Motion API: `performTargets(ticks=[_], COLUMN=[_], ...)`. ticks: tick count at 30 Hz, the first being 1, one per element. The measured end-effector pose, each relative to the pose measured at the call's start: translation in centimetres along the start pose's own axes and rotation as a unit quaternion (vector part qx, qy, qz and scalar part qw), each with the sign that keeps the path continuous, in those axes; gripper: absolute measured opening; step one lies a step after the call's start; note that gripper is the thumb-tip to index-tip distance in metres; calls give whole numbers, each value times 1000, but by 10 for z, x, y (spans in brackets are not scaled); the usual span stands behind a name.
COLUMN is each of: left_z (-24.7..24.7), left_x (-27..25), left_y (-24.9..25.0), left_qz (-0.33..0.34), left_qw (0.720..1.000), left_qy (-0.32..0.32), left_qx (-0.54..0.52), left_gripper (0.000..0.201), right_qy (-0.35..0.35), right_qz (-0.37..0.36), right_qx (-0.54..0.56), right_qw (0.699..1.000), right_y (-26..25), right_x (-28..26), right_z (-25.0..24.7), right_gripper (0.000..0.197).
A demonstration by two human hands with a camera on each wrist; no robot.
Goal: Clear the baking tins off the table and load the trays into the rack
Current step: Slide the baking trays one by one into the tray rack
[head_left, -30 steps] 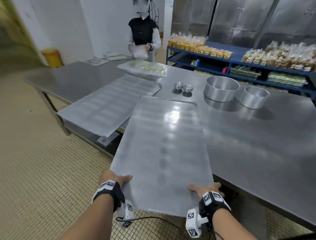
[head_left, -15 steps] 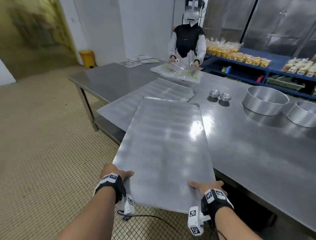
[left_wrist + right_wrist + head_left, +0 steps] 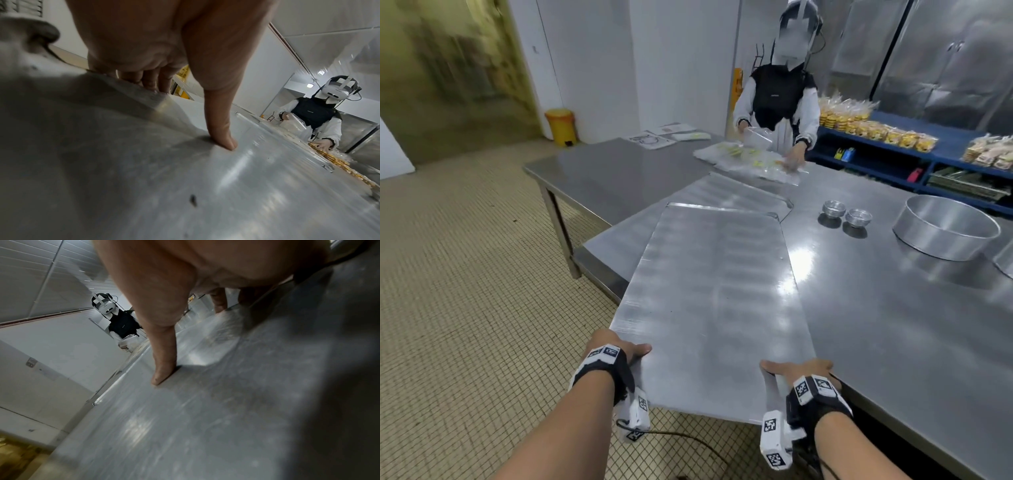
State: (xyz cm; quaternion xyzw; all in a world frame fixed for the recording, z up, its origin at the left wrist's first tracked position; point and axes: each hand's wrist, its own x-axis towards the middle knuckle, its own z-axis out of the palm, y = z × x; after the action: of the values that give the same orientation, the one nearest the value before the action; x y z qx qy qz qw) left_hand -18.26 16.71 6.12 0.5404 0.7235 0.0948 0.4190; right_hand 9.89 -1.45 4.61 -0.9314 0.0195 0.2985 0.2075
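Note:
A long flat metal baking tray [image 3: 712,301] juts out past the steel table's near left edge, held at its near end by both hands. My left hand [image 3: 616,349] grips the left corner, thumb [image 3: 222,129] pressed on top and fingers curled under the rim. My right hand [image 3: 794,370] grips the right corner the same way, thumb [image 3: 164,363] on the tray [image 3: 226,418]. A second tray [image 3: 726,198] lies on the table beyond it. Two small round tins [image 3: 846,214] and a large round tin [image 3: 945,229] stand on the table to the right.
The steel table [image 3: 893,325] fills the right side. Another person [image 3: 780,102] stands at its far end handling clear bags. A blue shelf [image 3: 893,150] with packed goods lines the back right. A yellow bin [image 3: 560,125] stands by the wall. Tiled floor [image 3: 465,291] spreads left.
The tray, still held by both hands, has swung and slid toward me and to the left off the table. My view has turned left, so the round tins now sit further right.

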Motion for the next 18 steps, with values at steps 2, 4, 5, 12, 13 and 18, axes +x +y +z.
performTargets(ticks=[2, 4, 5, 12, 13, 18], left_z=[-4, -9, -12, -23, -23, -29], left_x=[16, 35, 45, 117, 128, 170], left_y=[14, 27, 34, 73, 77, 94], left_qz=[6, 10, 13, 43, 44, 56], left_qw=[1000, 1000, 1000, 996, 996, 992], left_qy=[-8, -16, -20, -17, -15, -7], left_qx=[11, 10, 15, 73, 82, 110], left_gripper=[70, 69, 68, 88, 92, 92], right_qy=[0, -2, -2, 7, 5, 20], right_qz=[0, 7, 14, 45, 47, 52], right_qx=[-16, -20, -23, -19, -17, -4], right_qw=[1000, 1000, 1000, 999, 999, 998], right_y=[-18, -35, -43, -99, -105, -130], right_x=[5, 10, 11, 21, 21, 18], right_z=[3, 9, 12, 35, 38, 53], right_gripper=[141, 143, 145, 141, 144, 147])
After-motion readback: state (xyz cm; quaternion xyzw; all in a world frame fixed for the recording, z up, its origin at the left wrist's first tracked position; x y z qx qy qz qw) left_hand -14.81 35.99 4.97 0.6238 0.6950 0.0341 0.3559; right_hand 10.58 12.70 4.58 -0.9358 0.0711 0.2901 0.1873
